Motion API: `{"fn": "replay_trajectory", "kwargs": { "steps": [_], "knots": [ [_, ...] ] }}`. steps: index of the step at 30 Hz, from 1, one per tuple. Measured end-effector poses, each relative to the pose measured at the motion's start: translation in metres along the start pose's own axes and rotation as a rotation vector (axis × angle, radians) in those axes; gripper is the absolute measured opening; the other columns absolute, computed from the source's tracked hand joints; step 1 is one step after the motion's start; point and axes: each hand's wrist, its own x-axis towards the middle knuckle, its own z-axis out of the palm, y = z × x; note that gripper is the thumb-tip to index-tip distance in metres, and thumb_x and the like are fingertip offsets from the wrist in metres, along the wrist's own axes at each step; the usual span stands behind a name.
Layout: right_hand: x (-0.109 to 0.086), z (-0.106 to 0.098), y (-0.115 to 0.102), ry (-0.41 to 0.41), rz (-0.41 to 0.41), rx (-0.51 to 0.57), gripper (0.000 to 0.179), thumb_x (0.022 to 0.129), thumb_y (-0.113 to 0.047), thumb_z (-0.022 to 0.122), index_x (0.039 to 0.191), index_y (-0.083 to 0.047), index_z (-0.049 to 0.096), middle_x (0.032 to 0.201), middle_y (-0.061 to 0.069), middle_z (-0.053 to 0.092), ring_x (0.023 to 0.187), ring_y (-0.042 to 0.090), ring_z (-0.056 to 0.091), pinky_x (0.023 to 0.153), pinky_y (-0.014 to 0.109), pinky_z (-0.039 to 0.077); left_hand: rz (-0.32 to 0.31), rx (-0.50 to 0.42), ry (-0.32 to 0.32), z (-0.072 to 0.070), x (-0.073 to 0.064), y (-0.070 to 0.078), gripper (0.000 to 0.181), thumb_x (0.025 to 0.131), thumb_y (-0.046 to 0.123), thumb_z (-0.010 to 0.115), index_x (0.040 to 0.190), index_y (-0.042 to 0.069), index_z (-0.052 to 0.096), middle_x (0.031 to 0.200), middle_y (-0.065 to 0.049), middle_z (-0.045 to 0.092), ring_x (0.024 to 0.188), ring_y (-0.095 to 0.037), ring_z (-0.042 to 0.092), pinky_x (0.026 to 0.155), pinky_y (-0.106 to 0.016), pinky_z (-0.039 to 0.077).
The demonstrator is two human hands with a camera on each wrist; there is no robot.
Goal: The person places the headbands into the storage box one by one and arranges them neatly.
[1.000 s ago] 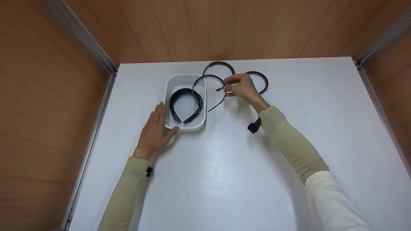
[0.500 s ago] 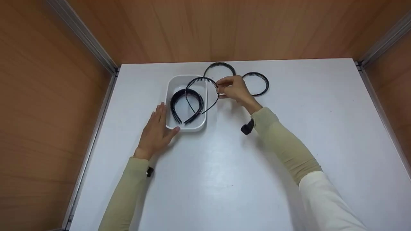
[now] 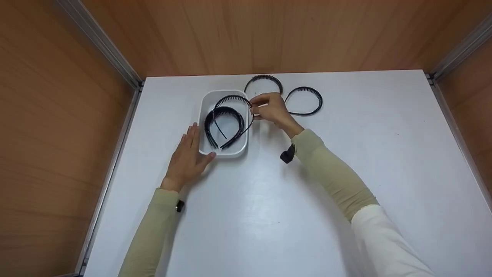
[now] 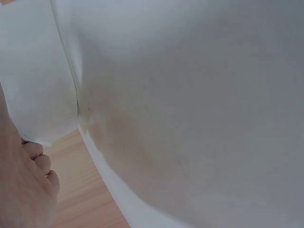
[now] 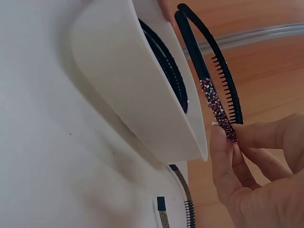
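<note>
My right wrist view alone shows beads on the headband [image 5: 216, 107]; right hand [image 3: 269, 109] pinches it, ends toward me; left hand [image 3: 188, 156] flat beside the tray [image 3: 226, 154].

A staged recording booth rather than a lived-in room. A plain white worktop [image 3: 269, 215] fills a stall walled left, right and far by wood-grain panels [image 3: 276, 34], joined at the corners by aluminium rails [image 3: 100, 42].
</note>
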Motion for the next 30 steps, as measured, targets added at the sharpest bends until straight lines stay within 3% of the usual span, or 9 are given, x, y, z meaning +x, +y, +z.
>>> {"fn": "replay_trajectory", "kwargs": {
  "steps": [11,19,26,30],
  "knots": [
    [0.003,0.014,0.007,-0.001,-0.046,0.005,0.026,0.093,0.008,0.073,0.117,0.004,0.078,0.109,0.013,0.07,0.09,0.016,0.07,0.087,0.04,0.068,0.006,0.008,0.014,0.001,0.0,0.0,0.102,0.104,0.062,0.057,0.171,0.001,0.01,0.18,-0.015,0.011,0.168,-0.03,0.01,0.138,-0.043,0.011],
    [0.006,0.025,0.009,0.019,-0.065,-0.033,0.026,0.09,0.008,0.071,0.114,0.004,0.08,0.105,0.013,0.073,0.086,0.014,0.069,0.083,0.038,0.069,0.002,0.003,0.012,0.0,-0.001,0.0,0.101,0.105,0.06,0.057,0.171,0.0,0.009,0.18,-0.015,0.011,0.168,-0.029,0.009,0.138,-0.042,0.01],
    [0.007,0.037,0.008,0.044,-0.133,-0.158,0.024,0.088,0.003,0.075,0.111,0.0,0.082,0.107,0.016,0.079,0.092,0.018,0.072,0.071,0.023,0.064,-0.013,0.011,0.002,-0.001,-0.003,-0.001,0.1,0.105,0.061,0.056,0.171,0.001,0.01,0.18,-0.016,0.011,0.168,-0.03,0.01,0.138,-0.042,0.01],
    [0.008,0.044,0.005,0.043,-0.126,-0.167,0.023,0.09,0.004,0.075,0.111,0.001,0.082,0.108,0.016,0.078,0.088,0.017,0.074,0.07,0.025,0.066,-0.014,0.008,0.001,-0.002,-0.004,-0.002,0.1,0.105,0.061,0.056,0.171,0.001,0.01,0.18,-0.015,0.011,0.168,-0.031,0.01,0.138,-0.042,0.011]
  ]
}}
